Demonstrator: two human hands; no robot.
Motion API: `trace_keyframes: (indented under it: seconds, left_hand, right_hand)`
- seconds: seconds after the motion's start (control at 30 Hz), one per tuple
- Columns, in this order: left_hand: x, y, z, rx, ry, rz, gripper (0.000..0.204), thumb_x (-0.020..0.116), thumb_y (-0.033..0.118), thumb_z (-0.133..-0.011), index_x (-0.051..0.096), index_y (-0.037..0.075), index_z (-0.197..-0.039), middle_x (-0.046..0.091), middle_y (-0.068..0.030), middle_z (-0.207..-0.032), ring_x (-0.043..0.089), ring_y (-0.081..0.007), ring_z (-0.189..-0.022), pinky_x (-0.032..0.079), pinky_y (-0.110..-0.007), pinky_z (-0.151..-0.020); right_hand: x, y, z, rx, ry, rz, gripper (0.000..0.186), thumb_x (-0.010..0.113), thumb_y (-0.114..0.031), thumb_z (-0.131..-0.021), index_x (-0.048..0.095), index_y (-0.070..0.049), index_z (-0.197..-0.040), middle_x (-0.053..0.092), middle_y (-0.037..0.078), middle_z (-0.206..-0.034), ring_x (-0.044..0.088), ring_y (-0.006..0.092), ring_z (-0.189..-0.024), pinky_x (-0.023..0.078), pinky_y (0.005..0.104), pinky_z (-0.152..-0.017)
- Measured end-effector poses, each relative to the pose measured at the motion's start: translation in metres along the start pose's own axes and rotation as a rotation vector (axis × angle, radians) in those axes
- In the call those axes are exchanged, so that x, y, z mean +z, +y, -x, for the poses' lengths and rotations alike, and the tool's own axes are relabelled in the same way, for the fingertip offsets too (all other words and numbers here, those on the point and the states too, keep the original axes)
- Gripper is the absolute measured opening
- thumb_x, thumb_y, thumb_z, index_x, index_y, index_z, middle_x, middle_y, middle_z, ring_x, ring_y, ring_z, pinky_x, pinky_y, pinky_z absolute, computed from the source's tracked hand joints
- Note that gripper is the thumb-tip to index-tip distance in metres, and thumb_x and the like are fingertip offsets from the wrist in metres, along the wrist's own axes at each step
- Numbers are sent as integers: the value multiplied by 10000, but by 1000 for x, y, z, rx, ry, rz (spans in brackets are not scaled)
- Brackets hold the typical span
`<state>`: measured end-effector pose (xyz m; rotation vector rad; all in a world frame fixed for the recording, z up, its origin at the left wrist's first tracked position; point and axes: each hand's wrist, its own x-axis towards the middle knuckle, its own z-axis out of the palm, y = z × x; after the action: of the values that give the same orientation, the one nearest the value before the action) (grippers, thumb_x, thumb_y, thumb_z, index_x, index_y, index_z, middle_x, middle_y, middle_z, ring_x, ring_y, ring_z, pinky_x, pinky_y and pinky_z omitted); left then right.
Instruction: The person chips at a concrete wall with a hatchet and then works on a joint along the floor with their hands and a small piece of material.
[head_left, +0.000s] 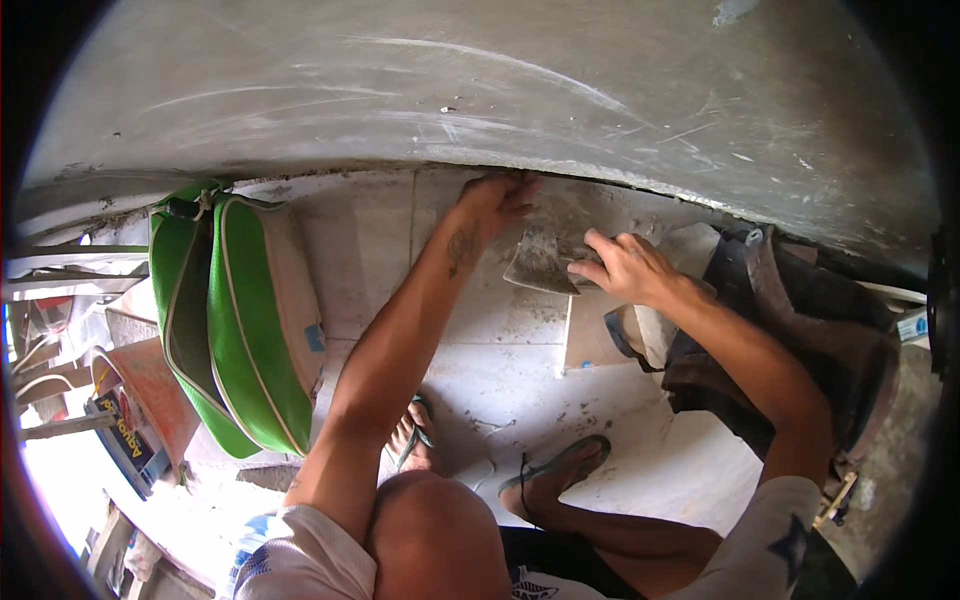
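My right hand [638, 270] is closed round the handle of a trowel [545, 258]. Its wide, cement-smeared blade points left, just above the floor tiles. My left hand [492, 203] reaches down to the joint where the grey wall [480, 100] meets the floor. Its fingers are apart and point right along the wall's base, with nothing visible in them; the farthest fingertips lie in shadow. Dirt and grey smears mark the pale tiled floor [380, 250] beneath both hands.
A green bag [262, 330] stands on the left, beside an orange-red bucket [155, 395] and clutter. Dark, crumpled material [770, 310] lies to the right, near a cardboard piece [592, 335]. My sandalled feet [560, 475] rest on the floor below.
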<state>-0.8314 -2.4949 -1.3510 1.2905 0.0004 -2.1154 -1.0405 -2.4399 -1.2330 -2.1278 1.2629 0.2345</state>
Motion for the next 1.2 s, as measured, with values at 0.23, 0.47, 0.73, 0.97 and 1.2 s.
trace_keyframes:
  seconds: [0.23, 0.47, 0.73, 0.97, 1.2]
  left_hand:
    - [-1, -13, -9, 106, 34, 21, 194, 447, -14, -932, 563, -4, -1088, 650, -120, -1018, 646, -216, -855, 552, -373, -790]
    - [-14, 3, -14, 93, -10, -30, 233, 481, -57, -891, 546, -47, -1115, 647, -139, -964, 651, -249, -823, 562, -387, -783]
    - [-7, 5, -8, 136, -52, -185, 184, 508, 6, -915, 579, -21, -1083, 666, -142, -949, 680, -236, -868, 567, -352, -763]
    - [-8, 5, -8, 126, -74, -134, 265, 529, -20, -886, 543, -57, -1148, 635, -166, -1044, 658, -290, -959, 547, -376, -854]
    - [-5, 8, -6, 79, -31, -146, 252, 523, 1, -906, 539, -39, -1154, 635, -143, -1050, 668, -263, -938, 577, -388, -777]
  right_hand:
    - [12, 9, 6, 46, -3, -14, 435, 625, -418, -893, 542, 8, -871, 544, 228, -539, 579, 425, -543, 444, 472, -525]
    - [-8, -2, -14, -85, 54, 101, 527, 564, -506, -911, 555, 14, -827, 527, 196, -486, 600, 388, -514, 472, 468, -486]
    - [-16, 18, -43, -168, 88, 164, 515, 574, -494, -909, 558, 5, -781, 506, 183, -459, 581, 390, -476, 471, 447, -447]
    - [-5, 16, -45, -285, 140, 255, 486, 567, -478, -918, 562, -10, -786, 506, 160, -437, 590, 331, -427, 477, 438, -413]
    - [0, 26, -44, -378, 210, 282, 452, 583, -462, -912, 560, -16, -843, 490, 147, -427, 578, 337, -417, 464, 415, -383]
